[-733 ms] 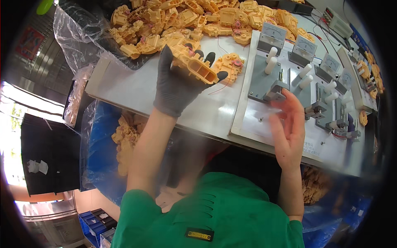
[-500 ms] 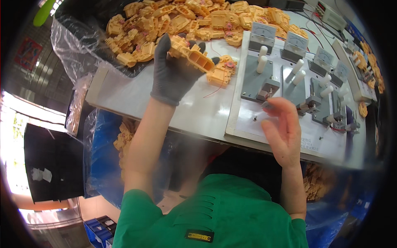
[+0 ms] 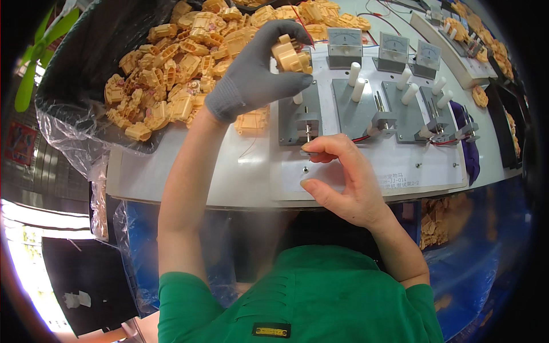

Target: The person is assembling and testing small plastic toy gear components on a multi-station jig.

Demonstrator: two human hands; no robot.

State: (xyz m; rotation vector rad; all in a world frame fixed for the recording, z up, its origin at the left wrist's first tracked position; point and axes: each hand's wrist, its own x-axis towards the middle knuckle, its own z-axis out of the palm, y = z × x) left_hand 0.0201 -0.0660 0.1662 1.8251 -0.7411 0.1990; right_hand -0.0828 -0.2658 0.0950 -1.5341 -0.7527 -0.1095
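Observation:
My left hand (image 3: pixel 257 74), in a grey glove, grips a yellow plastic housing (image 3: pixel 289 55) between thumb and fingers. It holds the piece above the leftmost grey test fixture (image 3: pixel 290 123), over its white posts, which are mostly hidden. My bare right hand (image 3: pixel 349 183) is at the near end of that fixture. Its curled fingertips hook the small metal plunger knob (image 3: pixel 309 152), while the thumb stands apart below. Just left of the fixture another yellow housing (image 3: pixel 251 123) with a thin red wire lies on the table.
A heap of yellow housings (image 3: pixel 183 74) fills a black-lined bin at the far left. More grey fixtures (image 3: pixel 357 106) with white posts stand to the right, with analog meters (image 3: pixel 345 41) behind them. A purple cloth (image 3: pixel 470 146) lies beyond. Blue bins hold more parts below the table.
My left hand has carried the yellow housing rightward, from above the table to over the leftmost fixture. The right hand stays at that fixture's plunger. The view has shifted right.

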